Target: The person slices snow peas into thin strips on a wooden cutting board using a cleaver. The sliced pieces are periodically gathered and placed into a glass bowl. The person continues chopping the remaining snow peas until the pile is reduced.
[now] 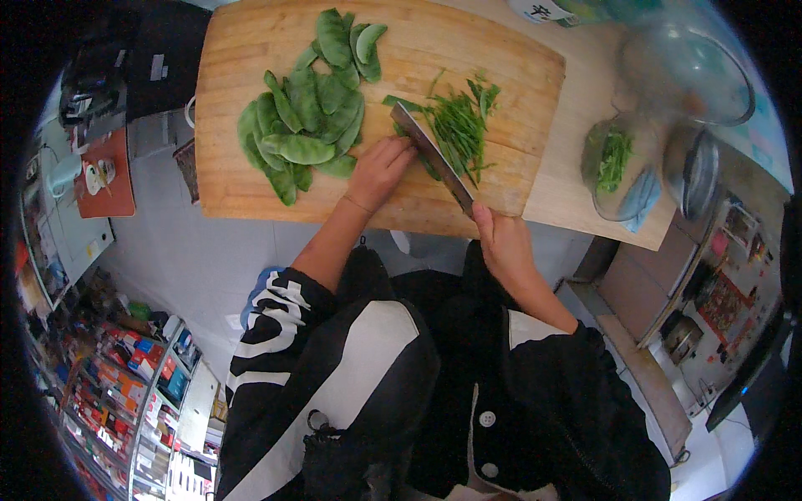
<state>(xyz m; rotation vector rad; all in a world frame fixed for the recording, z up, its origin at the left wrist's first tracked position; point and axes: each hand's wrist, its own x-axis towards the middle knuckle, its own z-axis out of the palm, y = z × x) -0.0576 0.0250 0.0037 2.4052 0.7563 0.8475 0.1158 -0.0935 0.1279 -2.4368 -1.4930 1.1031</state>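
Observation:
My right hand (506,244) is closed round the handle of a kitchen knife (436,159), whose blade slants up and left across the wooden cutting board (225,42). My left hand (382,173) has its fingers curled on the board against the left side of the blade. A bit of green bean pod (399,130) shows at those fingertips, mostly hidden by hand and blade. Thin green bean shreds (459,125) lie heaped just right of the knife. Whole flat green bean pods (301,149) form a loose pile to the left, beyond my left hand.
To the right, a glass container (595,159) holds green shreds, with a blue cloth (642,199) beside it. A large clear glass bowl (735,63) and a glass lid (693,167) stand farther right. The table's edge (597,232) runs close in front of me.

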